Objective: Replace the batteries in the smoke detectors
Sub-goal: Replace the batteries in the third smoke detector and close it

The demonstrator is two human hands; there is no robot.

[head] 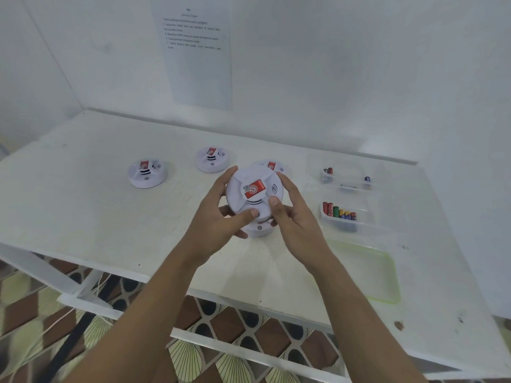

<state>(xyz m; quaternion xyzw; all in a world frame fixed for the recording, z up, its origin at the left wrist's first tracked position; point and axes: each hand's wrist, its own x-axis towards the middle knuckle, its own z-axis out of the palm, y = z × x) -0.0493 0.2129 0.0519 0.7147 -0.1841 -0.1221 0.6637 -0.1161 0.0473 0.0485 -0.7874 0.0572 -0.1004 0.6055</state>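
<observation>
Smoke detector [253, 189] gripped above the worktop [96, 211]
Left hand [218, 217] and right hand [293, 217] curl round its rim, thumbs on top; a second detector [259, 230] lies just beneath, a battery tray [356, 225] to the right

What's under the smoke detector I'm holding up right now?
What looks like another white detector lies on the table below it. Only its near edge shows; the held smoke detector, left hand and right hand cover the rest.
</observation>
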